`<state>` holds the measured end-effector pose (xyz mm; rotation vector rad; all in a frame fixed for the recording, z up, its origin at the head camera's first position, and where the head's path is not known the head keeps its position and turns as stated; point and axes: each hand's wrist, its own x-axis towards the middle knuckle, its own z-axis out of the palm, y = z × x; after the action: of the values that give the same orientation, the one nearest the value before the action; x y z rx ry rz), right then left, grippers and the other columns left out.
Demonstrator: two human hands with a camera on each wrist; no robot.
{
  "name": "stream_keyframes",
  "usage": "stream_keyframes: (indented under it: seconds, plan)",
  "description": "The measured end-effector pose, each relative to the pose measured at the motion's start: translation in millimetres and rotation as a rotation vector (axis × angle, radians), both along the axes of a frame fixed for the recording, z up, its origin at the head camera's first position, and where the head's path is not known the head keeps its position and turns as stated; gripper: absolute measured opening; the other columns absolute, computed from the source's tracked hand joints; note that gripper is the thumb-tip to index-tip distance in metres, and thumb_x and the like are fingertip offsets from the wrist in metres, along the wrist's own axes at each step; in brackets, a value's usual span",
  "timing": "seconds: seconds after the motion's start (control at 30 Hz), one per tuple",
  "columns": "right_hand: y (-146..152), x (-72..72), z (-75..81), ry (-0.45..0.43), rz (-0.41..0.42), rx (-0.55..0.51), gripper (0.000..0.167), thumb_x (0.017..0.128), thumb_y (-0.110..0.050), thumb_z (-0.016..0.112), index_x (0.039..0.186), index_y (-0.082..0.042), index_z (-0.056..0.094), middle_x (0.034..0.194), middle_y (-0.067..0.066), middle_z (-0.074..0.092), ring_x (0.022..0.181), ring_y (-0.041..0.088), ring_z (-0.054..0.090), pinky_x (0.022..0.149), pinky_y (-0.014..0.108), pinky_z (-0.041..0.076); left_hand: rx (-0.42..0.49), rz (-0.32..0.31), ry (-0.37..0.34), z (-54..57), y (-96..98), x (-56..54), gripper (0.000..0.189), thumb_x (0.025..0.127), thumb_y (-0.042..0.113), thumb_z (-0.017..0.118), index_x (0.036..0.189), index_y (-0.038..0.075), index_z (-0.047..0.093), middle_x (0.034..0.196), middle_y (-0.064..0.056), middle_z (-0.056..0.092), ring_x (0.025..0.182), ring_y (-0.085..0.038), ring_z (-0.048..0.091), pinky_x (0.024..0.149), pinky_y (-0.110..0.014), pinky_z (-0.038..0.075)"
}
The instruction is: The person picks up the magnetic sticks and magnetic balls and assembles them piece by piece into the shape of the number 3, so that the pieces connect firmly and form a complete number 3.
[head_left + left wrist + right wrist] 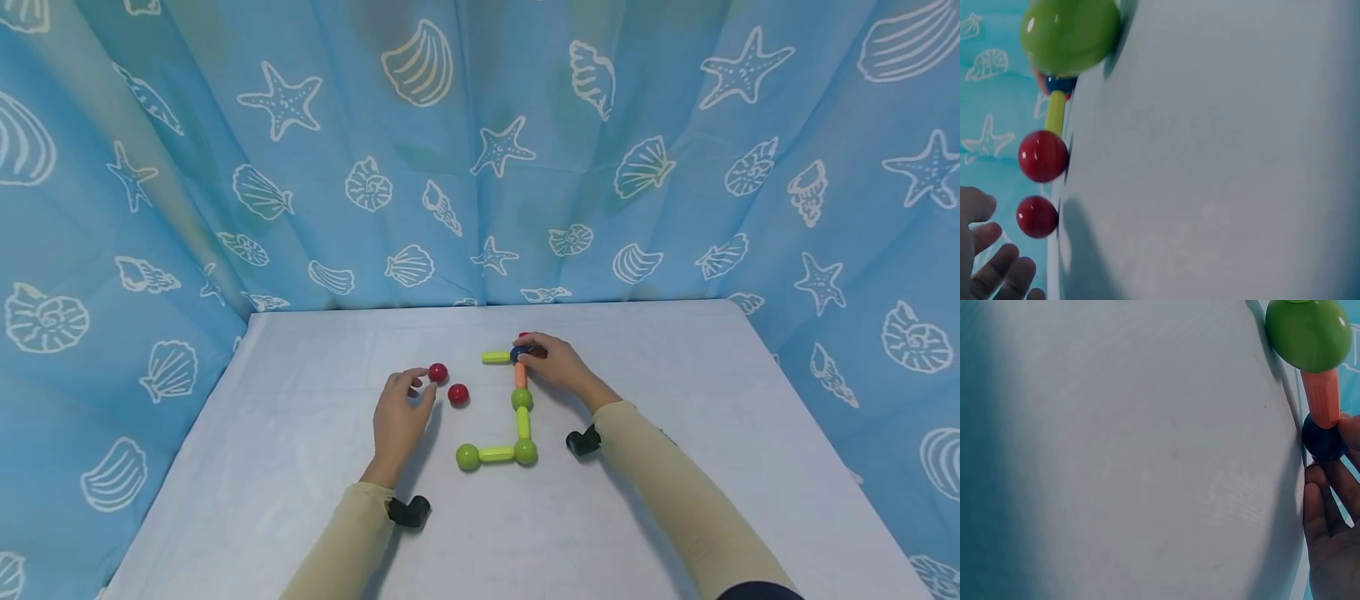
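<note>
My right hand (561, 364) pinches a dark blue ball (519, 354) between thumb and fingers. From this ball an orange rod (521, 379) runs toward me to a green ball (522, 399), and a yellow-green rod (496, 357) points left. A bit of a red piece (523, 335) shows behind it, mostly hidden by the fingers. My left hand (397, 421) is held with thumb and fingers apart, holding nothing. Close by its fingertips lies one red ball (438, 372), with a second red ball (458, 395) just to the right. In the right wrist view fingers surround the blue ball (1322, 439).
Nearer to me the chain continues: a yellow-green rod (523, 423), a corner green ball (526, 452), another rod (497, 454) and an end green ball (467, 457). A white cloth covers the table (300, 417). A blue shell-patterned curtain (480, 208) hangs behind it.
</note>
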<state>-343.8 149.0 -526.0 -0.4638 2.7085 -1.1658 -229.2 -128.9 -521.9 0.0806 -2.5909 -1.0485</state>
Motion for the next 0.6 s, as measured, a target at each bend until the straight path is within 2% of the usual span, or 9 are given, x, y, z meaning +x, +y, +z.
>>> stream_keyframes:
  seconds: [0.3,0.43,0.6]
  plan:
    - [0.4,-0.2,-1.2,-0.013,-0.021,0.003,0.034,0.101,-0.023,0.063,0.134,-0.015,0.064,0.134,0.010,0.062,0.117,0.027,0.058,0.104,0.045,0.045,-0.060,-0.039,-0.139,-2.3,-5.9,-23.1,0.049,0.094,0.025,0.075,0.139,0.013,0.059,0.123,-0.011,0.062,0.100,-0.023,0.062,0.087,-0.040,0.053]
    - [-0.6,0.7,-0.4,-0.022,-0.022,0.004,0.034,0.102,-0.023,0.063,0.135,-0.015,0.063,0.135,0.010,0.061,0.118,0.027,0.058,0.105,0.044,0.045,-0.092,-0.056,-0.190,-1.6,-6.1,-31.3,0.052,0.093,0.028,0.076,0.141,0.018,0.059,0.121,-0.008,0.064,0.101,-0.022,0.062,0.088,-0.039,0.053]
    - [-1.2,2.3,2.0,-0.034,-0.023,-0.007,0.034,0.102,-0.022,0.063,0.135,-0.015,0.063,0.136,0.009,0.061,0.118,0.026,0.058,0.105,0.044,0.045,-0.087,-0.070,-0.219,1.3,-3.7,-36.1,0.045,0.091,0.027,0.078,0.134,0.020,0.065,0.114,-0.005,0.067,0.102,-0.022,0.063,0.088,-0.040,0.053]
